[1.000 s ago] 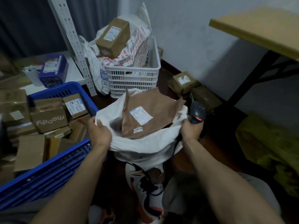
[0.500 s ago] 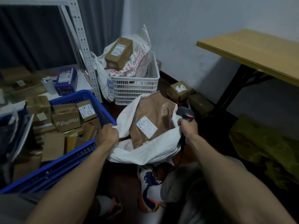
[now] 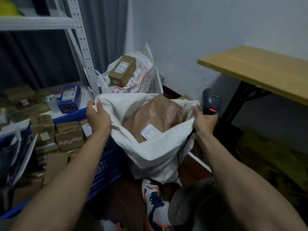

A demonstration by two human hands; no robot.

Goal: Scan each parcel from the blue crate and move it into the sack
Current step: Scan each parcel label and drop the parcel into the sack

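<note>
Sack [image 3: 155, 152]: I see white woven cloth, mouth pulled wide between both hands and near rim folded outward. It stands on the floor just right of the blue crate [image 3: 106, 165].
Parcel [image 3: 158, 117]: a crinkled, slightly glossy brown mailer lying tilted inside the sack's mouth. Its white label [image 3: 150, 133] faces up, and the sack's near rim covers the label's lower corner.
Left hand [image 3: 98, 116]: fingers curled tight round the sack's left rim, bunching the cloth.
Right hand [image 3: 204, 120]: wrapped round the handle of the dark scanner [image 3: 211, 102], which shows a red light, with the sack's right rim pinched against it.
Crate contents: brown cardboard boxes [image 3: 69, 136], several with white labels.
</note>
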